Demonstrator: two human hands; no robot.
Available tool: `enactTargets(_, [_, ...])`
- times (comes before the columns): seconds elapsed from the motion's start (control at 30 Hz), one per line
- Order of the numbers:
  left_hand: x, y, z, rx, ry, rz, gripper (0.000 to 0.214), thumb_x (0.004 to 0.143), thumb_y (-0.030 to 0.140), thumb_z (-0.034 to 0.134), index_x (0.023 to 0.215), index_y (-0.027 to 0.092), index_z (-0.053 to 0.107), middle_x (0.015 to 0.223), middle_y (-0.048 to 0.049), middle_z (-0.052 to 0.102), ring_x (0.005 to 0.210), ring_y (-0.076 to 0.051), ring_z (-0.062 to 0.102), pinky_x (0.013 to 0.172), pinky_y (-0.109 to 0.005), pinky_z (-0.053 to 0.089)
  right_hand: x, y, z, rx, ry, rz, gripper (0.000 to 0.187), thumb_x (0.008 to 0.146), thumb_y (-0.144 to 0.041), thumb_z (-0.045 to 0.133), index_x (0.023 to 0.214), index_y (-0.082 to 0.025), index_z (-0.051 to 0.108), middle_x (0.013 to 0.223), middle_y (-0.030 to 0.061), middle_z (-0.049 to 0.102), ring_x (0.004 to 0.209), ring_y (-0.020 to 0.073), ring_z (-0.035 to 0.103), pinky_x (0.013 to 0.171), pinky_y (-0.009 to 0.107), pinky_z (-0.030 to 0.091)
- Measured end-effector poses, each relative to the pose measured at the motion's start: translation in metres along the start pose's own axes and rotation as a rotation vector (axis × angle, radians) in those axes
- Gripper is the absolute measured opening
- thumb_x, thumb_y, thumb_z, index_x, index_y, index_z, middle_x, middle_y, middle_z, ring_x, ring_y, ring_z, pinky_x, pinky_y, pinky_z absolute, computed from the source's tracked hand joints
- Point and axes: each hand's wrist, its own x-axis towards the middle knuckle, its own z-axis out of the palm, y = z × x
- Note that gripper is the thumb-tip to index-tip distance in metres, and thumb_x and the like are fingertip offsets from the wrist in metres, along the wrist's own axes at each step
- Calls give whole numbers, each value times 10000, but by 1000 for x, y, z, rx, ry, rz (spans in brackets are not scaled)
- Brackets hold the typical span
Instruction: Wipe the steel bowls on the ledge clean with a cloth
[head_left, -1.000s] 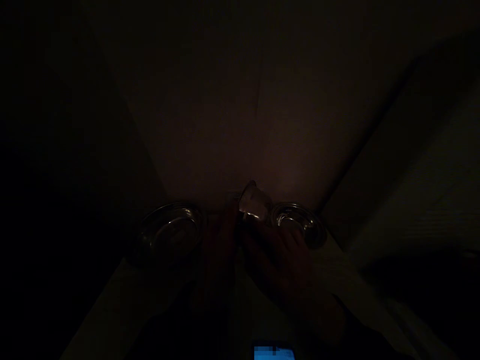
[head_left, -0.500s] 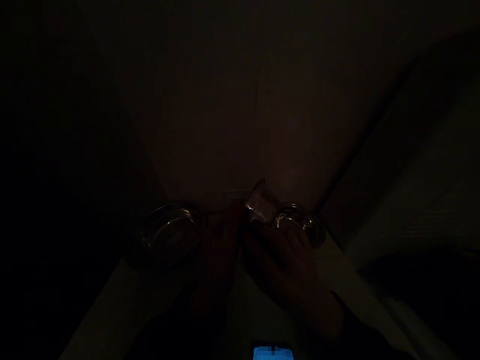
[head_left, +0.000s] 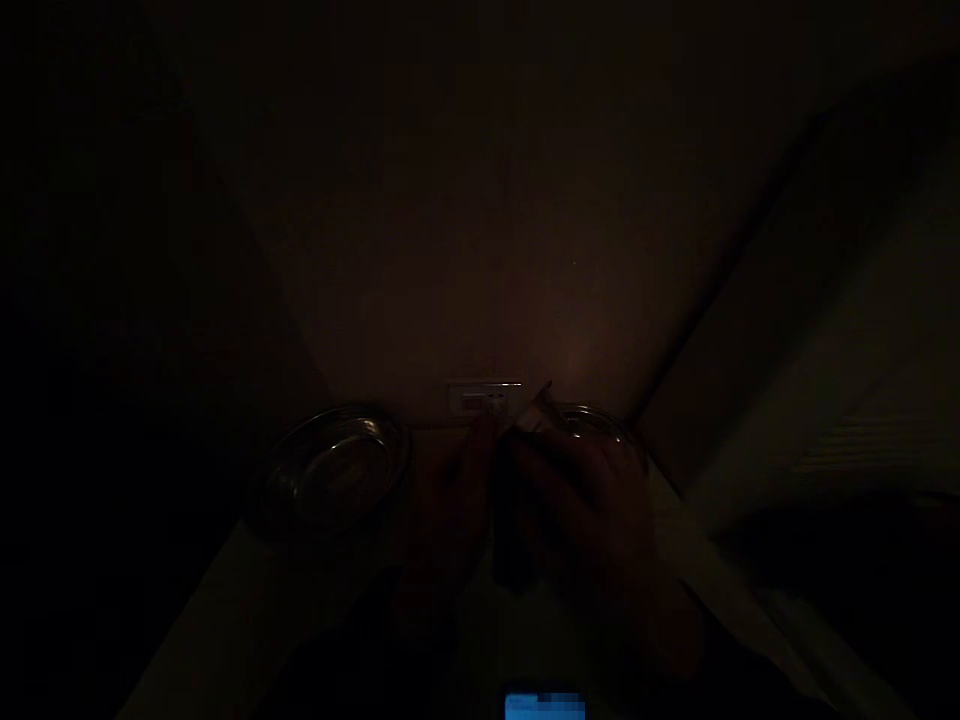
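Note:
The scene is very dark. My right hand [head_left: 592, 500] is closed round a shiny metal cup [head_left: 536, 412], tilted so that its flared rim points up and away. A dark shape [head_left: 514, 540] hangs below the fingers; what it is cannot be made out. Close on the cup's left is my left hand [head_left: 454, 490], its fingers pointing up toward the wall and too dim to read. An oval metal dish [head_left: 330, 470] lies beyond the left hand. A second metal dish [head_left: 600, 420] is partly hidden behind my right hand.
A socket plate [head_left: 459, 402] is set in the wall [head_left: 420, 300] just behind the hands. Below lies a pale tabletop [head_left: 202, 600]. A lit phone screen [head_left: 545, 707] shows at the bottom edge. A slanting panel [head_left: 840, 330] stands at the right.
The cup has dropped lower and shifted right with my right hand, which now covers more of the right dish. More of the socket plate shows.

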Motion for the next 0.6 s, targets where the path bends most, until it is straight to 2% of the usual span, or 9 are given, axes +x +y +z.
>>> enactTargets(0.17, [-7, 2, 3, -2, 41, -8, 389, 712, 511, 639, 517, 175, 621, 509, -5, 620, 519, -136, 572, 458, -215, 395, 1, 14, 0, 37, 12, 211, 231, 881, -171, 520, 1089, -137, 616, 995, 127, 648, 877, 240, 601, 713, 397, 491])
enactTargets(0.23, [-5, 3, 3, -14, 41, -9, 401, 713, 531, 632, 534, 173, 635, 527, -12, 635, 538, -144, 589, 478, -220, 415, 2, 12, 0, 32, -7, 164, 253, 878, -174, 521, 1111, -133, 609, 1030, 137, 644, 910, 252, 597, 724, 404, 491])
enactTargets(0.33, [-1, 3, 2, 8, 18, -33, 444, 685, 582, 633, 523, 168, 630, 511, -21, 628, 524, -150, 581, 472, -230, 419, 3, 3, -1, 37, -11, 10, 263, 874, -189, 524, 1110, -109, 606, 1046, 154, 649, 922, 274, 592, 733, 435, 488])
enactTargets(0.4, [-1, 4, 1, 19, 15, -39, 439, 680, 577, 639, 510, 172, 621, 497, -18, 618, 516, -148, 574, 459, -228, 410, 4, 1, -2, 46, -15, -23, 251, 871, -199, 530, 1091, -111, 615, 1030, 148, 659, 914, 277, 594, 728, 440, 488])
enactTargets(0.53, [-7, 6, 2, -24, 42, -21, 384, 737, 504, 609, 521, 187, 627, 522, -4, 630, 533, -137, 581, 477, -218, 417, 4, 12, -2, 30, 7, 123, 232, 870, -181, 525, 1081, -158, 620, 1018, 119, 662, 895, 252, 607, 708, 410, 496])
enactTargets(0.6, [-9, 6, 2, -32, 18, -20, 392, 731, 496, 617, 487, 189, 599, 499, -1, 609, 512, -134, 565, 459, -220, 401, 5, 17, -2, 33, 14, 192, 221, 879, -169, 510, 1071, -160, 620, 986, 114, 663, 862, 239, 610, 694, 402, 504])
